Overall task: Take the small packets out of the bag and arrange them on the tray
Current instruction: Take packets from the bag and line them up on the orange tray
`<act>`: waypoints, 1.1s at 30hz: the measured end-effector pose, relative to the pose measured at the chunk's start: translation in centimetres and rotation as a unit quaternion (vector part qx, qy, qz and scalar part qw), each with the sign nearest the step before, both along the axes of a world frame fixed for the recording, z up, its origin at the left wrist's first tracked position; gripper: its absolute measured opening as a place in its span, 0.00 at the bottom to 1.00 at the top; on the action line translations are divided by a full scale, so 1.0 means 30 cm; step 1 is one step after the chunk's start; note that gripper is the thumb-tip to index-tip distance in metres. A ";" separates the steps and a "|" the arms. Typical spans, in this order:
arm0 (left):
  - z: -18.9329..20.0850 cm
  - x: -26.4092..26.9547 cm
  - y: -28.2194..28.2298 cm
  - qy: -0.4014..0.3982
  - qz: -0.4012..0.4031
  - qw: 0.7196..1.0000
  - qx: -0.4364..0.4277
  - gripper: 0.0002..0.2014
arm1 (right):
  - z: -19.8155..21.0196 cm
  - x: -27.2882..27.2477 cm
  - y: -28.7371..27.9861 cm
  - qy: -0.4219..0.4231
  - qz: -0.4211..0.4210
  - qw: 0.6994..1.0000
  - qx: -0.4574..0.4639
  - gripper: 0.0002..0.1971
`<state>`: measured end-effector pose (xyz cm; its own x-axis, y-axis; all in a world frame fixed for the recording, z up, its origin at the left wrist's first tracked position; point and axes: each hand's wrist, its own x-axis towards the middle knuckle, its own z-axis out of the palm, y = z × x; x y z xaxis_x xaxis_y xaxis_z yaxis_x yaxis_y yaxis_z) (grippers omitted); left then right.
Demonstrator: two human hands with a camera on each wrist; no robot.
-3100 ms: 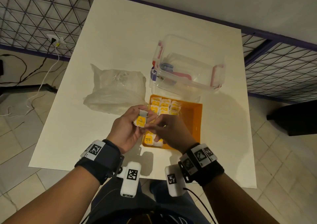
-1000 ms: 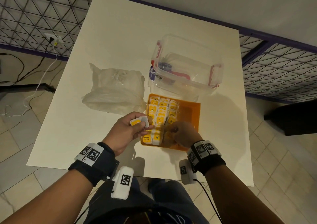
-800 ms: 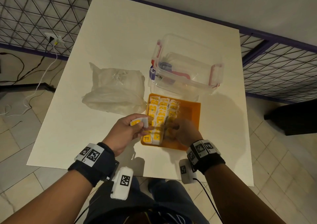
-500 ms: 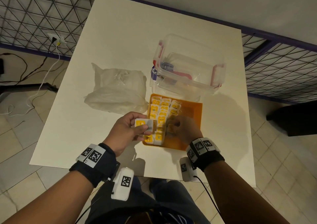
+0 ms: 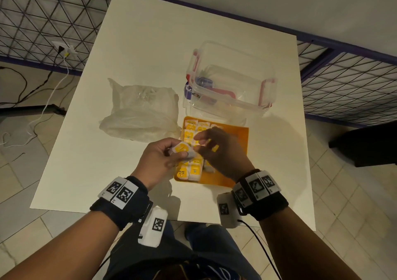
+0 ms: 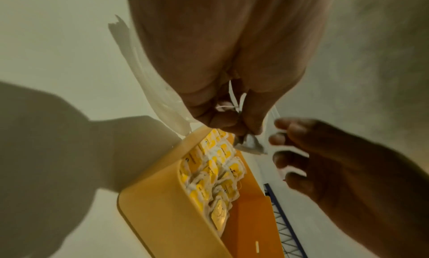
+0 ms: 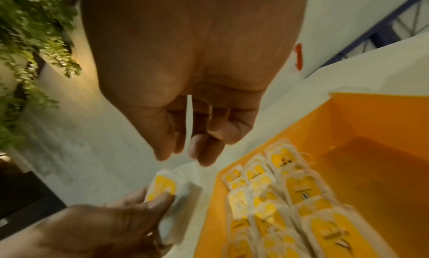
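Observation:
Small white-and-yellow packets (image 5: 190, 129) lie in rows on the left side of the orange tray (image 5: 238, 133). My left hand (image 5: 182, 151) hovers at the tray's left edge and pinches a small stack of packets (image 5: 182, 148), also seen in the right wrist view (image 7: 164, 186) and the left wrist view (image 6: 248, 144). My right hand (image 5: 202, 144) hangs over the tray rows with loosely bent fingers (image 7: 202, 148) that hold nothing, its tips just short of the held stack. The crumpled clear plastic bag (image 5: 139, 112) lies left of the tray.
A clear lidded container (image 5: 232, 80) with red clips stands just behind the tray. The tray's right half (image 7: 371, 133) is bare. The white table (image 5: 150, 43) ends near my wrists; wire mesh fencing (image 5: 43, 11) and tiled floor surround it.
My right hand has risen from the tray's rows and moved left toward the stack in my left hand. The left hand has kept its stack and lifted slightly.

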<state>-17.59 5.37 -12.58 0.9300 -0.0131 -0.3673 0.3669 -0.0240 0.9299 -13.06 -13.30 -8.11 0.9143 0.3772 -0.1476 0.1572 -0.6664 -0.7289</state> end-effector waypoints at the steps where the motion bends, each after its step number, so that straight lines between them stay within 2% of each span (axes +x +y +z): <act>1: 0.006 0.002 -0.008 -0.014 -0.001 1.000 0.009 0.08 | 0.010 -0.003 0.013 0.006 0.021 1.000 0.006 0.11; 4: 0.008 0.006 -0.016 -0.048 -0.017 0.998 0.045 0.08 | 0.013 -0.008 0.044 0.020 0.056 0.998 -0.013 0.09; 9: 0.001 -0.003 -0.013 -0.059 -0.020 0.997 0.051 0.06 | 0.005 -0.011 0.049 0.027 0.040 0.999 -0.023 0.01; 13: -0.011 -0.007 -0.007 -0.052 -0.022 0.998 0.042 0.10 | -0.014 -0.005 0.038 0.006 0.047 0.998 -0.052 0.04; 16: -0.013 -0.005 0.005 -0.037 -0.011 0.999 0.038 0.14 | -0.006 0.004 0.011 -0.059 -0.008 0.997 -0.043 0.03; 18: -0.010 -0.008 0.012 -0.034 0.007 0.999 0.040 0.14 | 0.006 0.019 -0.020 -0.082 -0.045 0.995 -0.045 0.02; 21: -0.014 -0.012 0.022 -0.028 0.017 0.998 0.046 0.11 | 0.018 0.050 -0.074 -0.108 -0.103 0.987 -0.050 0.06; 27: -0.030 -0.027 0.041 -0.017 0.013 0.996 0.082 0.08 | -0.006 0.081 -0.118 -0.086 -0.090 0.986 -0.106 0.05; 30: -0.026 -0.031 0.040 -0.009 0.016 0.996 0.089 0.08 | -0.021 0.066 -0.124 -0.040 -0.060 0.988 -0.135 0.06; 33: -0.021 -0.031 0.041 -0.007 0.018 0.996 0.090 0.08 | -0.028 0.035 -0.125 0.013 -0.076 0.989 -0.125 0.05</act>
<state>-18.53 6.58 -13.21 0.9340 0.0841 -0.3473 0.3570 -0.1775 0.9171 -11.99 -17.05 -8.97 0.9523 0.1848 -0.2429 0.0252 -0.8407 -0.5410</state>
